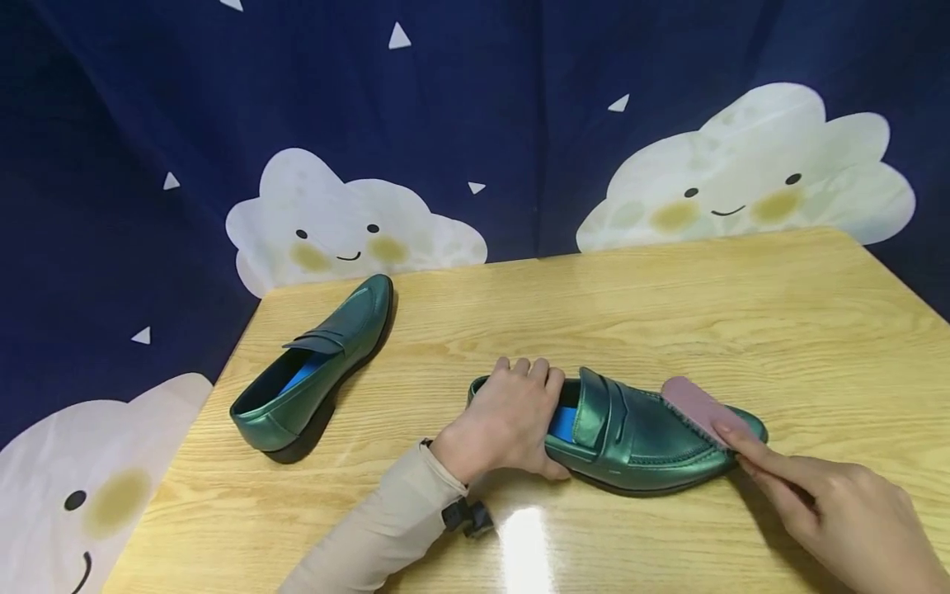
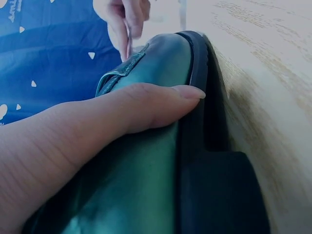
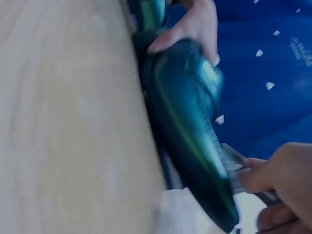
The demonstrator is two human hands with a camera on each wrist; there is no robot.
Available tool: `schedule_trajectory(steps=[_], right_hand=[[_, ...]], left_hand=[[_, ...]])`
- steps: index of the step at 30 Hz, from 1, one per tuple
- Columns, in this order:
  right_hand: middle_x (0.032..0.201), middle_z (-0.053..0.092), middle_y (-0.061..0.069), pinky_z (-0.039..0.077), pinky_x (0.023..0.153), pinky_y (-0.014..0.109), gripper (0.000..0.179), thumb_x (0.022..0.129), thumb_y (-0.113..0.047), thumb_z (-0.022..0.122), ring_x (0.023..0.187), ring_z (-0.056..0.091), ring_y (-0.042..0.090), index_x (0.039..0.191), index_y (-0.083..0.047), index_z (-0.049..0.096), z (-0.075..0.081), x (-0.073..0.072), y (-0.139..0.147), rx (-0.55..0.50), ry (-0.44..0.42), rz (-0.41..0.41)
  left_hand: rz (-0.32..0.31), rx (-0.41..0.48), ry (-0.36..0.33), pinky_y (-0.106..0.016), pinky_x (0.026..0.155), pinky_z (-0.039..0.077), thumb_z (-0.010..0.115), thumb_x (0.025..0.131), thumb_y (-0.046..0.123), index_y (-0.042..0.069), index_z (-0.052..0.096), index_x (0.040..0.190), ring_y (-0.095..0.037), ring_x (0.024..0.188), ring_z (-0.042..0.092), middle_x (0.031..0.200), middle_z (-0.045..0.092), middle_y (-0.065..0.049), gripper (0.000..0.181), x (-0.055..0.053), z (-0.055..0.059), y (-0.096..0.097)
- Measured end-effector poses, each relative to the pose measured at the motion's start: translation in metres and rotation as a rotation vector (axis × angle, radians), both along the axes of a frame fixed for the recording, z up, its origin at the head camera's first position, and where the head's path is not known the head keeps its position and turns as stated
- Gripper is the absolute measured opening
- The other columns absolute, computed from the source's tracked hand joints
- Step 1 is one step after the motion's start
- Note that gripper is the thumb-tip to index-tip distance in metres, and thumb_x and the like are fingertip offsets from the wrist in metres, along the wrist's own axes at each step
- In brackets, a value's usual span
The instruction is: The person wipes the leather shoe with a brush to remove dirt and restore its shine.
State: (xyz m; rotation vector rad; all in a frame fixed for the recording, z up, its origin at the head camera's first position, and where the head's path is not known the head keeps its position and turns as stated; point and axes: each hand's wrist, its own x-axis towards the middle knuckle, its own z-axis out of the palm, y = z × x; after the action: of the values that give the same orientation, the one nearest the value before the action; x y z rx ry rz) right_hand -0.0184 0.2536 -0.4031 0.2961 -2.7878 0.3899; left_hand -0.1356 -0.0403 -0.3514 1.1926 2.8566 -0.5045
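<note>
A green penny loafer [image 1: 668, 437] with a blue insole and black sole lies on the table, its toe pointing right. My left hand [image 1: 512, 417] grips it across the heel opening. In the left wrist view the left thumb [image 2: 141, 105] presses on the shoe's side, its tip at the sole edge. Between thumb and fingers, my right hand [image 1: 846, 495] pinches a pink flat-backed brush [image 1: 693, 404], which rests on the loafer's upper near the toe. Its underside is mostly hidden; a fuzzy edge shows against the leather. Motion blurs the right wrist view of this loafer [image 3: 180, 112].
A matching green loafer [image 1: 326, 363] stands at the table's left, toe pointing away. The light wooden table [image 1: 742, 305] ends at a dark blue curtain [image 1: 519, 99] printed with smiling clouds. A black device [image 1: 466, 518] is strapped to the left wrist.
</note>
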Motion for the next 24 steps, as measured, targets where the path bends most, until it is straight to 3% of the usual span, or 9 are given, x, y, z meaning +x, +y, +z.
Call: schedule_trajectory(steps=[2,4,6,9,14,17,19,21,24], right_hand=[[0.073,0.07,0.003,0.042,0.045,0.033,0.049,0.072,-0.007,0.079,0.049,0.051,0.009,0.12,-0.012,0.07,0.0,-0.001,-0.006,0.005,0.062,-0.042],[0.079,0.072,0.006,0.047,0.048,0.034,0.051,0.072,-0.006,0.079,0.054,0.056,0.009,0.122,-0.013,0.068,-0.002,-0.001,-0.014,-0.03,0.071,-0.024],[0.085,0.073,0.006,0.047,0.051,0.026,0.053,0.073,-0.004,0.078,0.054,0.054,0.002,0.124,-0.012,0.067,-0.005,0.0,-0.023,-0.088,0.062,0.027],[0.095,0.074,0.006,0.036,0.051,0.012,0.053,0.075,0.001,0.077,0.053,0.039,-0.01,0.125,-0.013,0.067,-0.007,0.005,-0.035,-0.202,0.032,0.095],[0.11,0.069,0.007,0.038,0.062,0.003,0.058,0.073,0.008,0.076,0.069,0.054,-0.01,0.126,-0.013,0.066,-0.008,0.013,-0.046,-0.327,0.042,0.176],[0.079,0.07,-0.009,0.033,0.054,0.004,0.061,0.073,0.005,0.076,0.056,0.043,-0.011,0.129,-0.015,0.063,-0.009,0.015,-0.05,-0.297,0.042,0.142],[0.058,0.049,-0.02,0.028,0.046,0.01,0.061,0.074,0.002,0.076,0.049,0.028,-0.008,0.13,-0.015,0.063,-0.008,0.013,-0.05,-0.254,0.041,0.089],[0.054,0.025,-0.021,0.022,0.043,0.016,0.061,0.076,-0.001,0.075,0.047,0.02,-0.005,0.133,-0.018,0.061,-0.006,0.008,-0.049,-0.206,0.045,0.041],[0.053,0.023,-0.017,0.02,0.044,0.02,0.061,0.078,-0.003,0.073,0.047,0.019,-0.002,0.135,-0.02,0.059,-0.003,-0.002,-0.046,-0.161,0.058,0.0]], left_hand=[[0.009,0.001,-0.002,-0.039,0.092,0.044,0.061,0.056,0.087,0.012,0.046,0.129,-0.02,0.101,0.055,0.114,0.055,-0.003,0.106,0.0,0.0,0.0],[0.021,-0.008,-0.004,-0.04,0.094,0.044,0.061,0.056,0.087,0.011,0.045,0.131,-0.021,0.103,0.055,0.116,0.054,-0.003,0.107,-0.001,-0.001,0.001],[0.025,-0.012,-0.007,-0.041,0.096,0.043,0.061,0.056,0.087,0.011,0.045,0.131,-0.022,0.104,0.055,0.116,0.054,-0.004,0.108,0.0,-0.001,0.001],[0.02,-0.01,-0.008,-0.042,0.096,0.043,0.061,0.056,0.087,0.01,0.044,0.132,-0.023,0.105,0.055,0.116,0.054,-0.005,0.109,0.0,-0.002,0.002],[0.019,0.0,0.001,-0.041,0.094,0.044,0.063,0.055,0.086,0.011,0.046,0.128,-0.021,0.102,0.055,0.113,0.054,-0.003,0.106,0.002,-0.005,0.003],[0.015,-0.006,0.006,-0.041,0.093,0.044,0.062,0.055,0.086,0.011,0.046,0.127,-0.021,0.101,0.055,0.111,0.054,-0.003,0.105,0.003,-0.005,0.003],[0.007,-0.012,0.01,-0.041,0.093,0.044,0.061,0.056,0.087,0.01,0.046,0.127,-0.022,0.101,0.055,0.112,0.054,-0.004,0.106,0.004,-0.004,0.004],[0.004,-0.02,0.013,-0.041,0.093,0.044,0.06,0.057,0.087,0.01,0.046,0.127,-0.022,0.101,0.055,0.112,0.054,-0.004,0.106,0.003,-0.003,0.004],[0.017,-0.025,0.011,-0.042,0.095,0.044,0.06,0.057,0.087,0.01,0.045,0.129,-0.022,0.102,0.055,0.113,0.054,-0.005,0.107,0.002,-0.002,0.005]])
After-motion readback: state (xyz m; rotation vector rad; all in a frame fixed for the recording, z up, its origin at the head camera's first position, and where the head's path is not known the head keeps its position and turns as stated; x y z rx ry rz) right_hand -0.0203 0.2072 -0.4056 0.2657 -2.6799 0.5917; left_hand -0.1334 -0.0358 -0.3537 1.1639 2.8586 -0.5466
